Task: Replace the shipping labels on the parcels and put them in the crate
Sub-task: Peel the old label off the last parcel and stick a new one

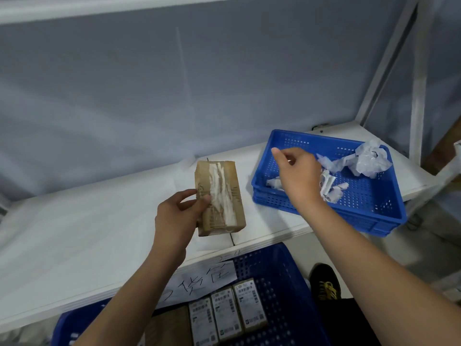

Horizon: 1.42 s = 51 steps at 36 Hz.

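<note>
A white shelf board (74, 233) carries the work, with broad bare surface toward its left end. Near the front edge, right of the middle, lies a brown paper-wrapped parcel (220, 198) streaked with white label residue. The left hand (177, 216) grips its left side, thumb on top and fingers curled round the edge. At the right end sits a shallow blue perforated plastic tray (369, 196), its front corner overhanging the shelf edge; inside lie crumpled white label scraps (366, 161). The right hand (296, 173) hovers over the tray's left part, fingers loosely curled, holding nothing visible. Below the front edge stands a deep blue plastic crate (287, 295) holding three labelled brown parcels (227, 313) side by side, with a handwritten white paper sign (199, 280) on its rim.
</note>
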### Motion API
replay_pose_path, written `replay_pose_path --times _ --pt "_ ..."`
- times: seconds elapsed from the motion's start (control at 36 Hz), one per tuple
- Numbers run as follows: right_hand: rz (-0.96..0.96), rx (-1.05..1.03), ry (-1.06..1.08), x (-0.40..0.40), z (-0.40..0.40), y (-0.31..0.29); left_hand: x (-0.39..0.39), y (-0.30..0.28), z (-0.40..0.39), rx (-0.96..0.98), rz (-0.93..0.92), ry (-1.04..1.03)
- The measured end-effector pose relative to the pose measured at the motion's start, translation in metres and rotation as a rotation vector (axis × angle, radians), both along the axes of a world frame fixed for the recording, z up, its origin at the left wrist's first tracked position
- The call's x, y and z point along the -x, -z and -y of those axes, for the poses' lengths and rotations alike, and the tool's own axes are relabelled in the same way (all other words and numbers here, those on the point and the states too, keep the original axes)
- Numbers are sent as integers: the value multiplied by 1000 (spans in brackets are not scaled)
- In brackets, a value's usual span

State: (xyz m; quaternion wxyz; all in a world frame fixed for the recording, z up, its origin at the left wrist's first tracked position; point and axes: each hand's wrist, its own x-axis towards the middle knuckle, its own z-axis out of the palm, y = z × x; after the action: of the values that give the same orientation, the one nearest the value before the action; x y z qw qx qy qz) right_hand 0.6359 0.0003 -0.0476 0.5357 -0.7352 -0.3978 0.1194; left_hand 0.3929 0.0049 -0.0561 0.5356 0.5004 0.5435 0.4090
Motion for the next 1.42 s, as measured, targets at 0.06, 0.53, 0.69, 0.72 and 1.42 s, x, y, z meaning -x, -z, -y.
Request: replay_pose_path --times 0.06,0.53,0.69,0.72,1.42 --pt "-31 2 -60 23 -2 -3 10 3 1 8 -13 -9" --pt "-432 430 -477 160 -32 53 93 32 10 147 -40 19" --pt "-437 461 -449 169 -47 79 109 46 -10 224 -71 71" --pt "-443 456 -433 171 -50 82 112 47 -14 250 -68 94" --pt "-213 567 -634 219 -62 103 157 93 -25 287 -138 -13"
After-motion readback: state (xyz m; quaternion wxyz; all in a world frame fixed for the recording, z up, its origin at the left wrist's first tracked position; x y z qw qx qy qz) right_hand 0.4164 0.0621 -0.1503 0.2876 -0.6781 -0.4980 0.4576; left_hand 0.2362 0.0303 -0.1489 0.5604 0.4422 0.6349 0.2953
